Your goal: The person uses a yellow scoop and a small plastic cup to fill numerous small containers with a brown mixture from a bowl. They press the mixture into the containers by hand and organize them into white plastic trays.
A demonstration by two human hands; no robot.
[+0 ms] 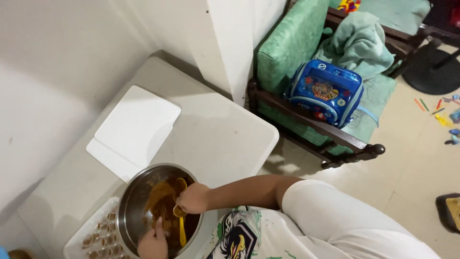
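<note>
The right hand (pixel 191 198) is closed around a yellow spoon (pixel 181 225), and the spoon dips into brown mush (pixel 160 201) inside a shiny metal bowl (pixel 132 201). The left hand (pixel 153 242) reaches into the bowl too, with its fingers in the mush; I cannot tell if it grips anything. The bowl sits on a white table (pixel 225 139). Just beside it is a tray of little round cups (pixel 98 237). Behind it lie two flat white lids (pixel 134 127). Farther off, a blue bag (pixel 326 91) rests on a green chair (pixel 287 52).
</note>
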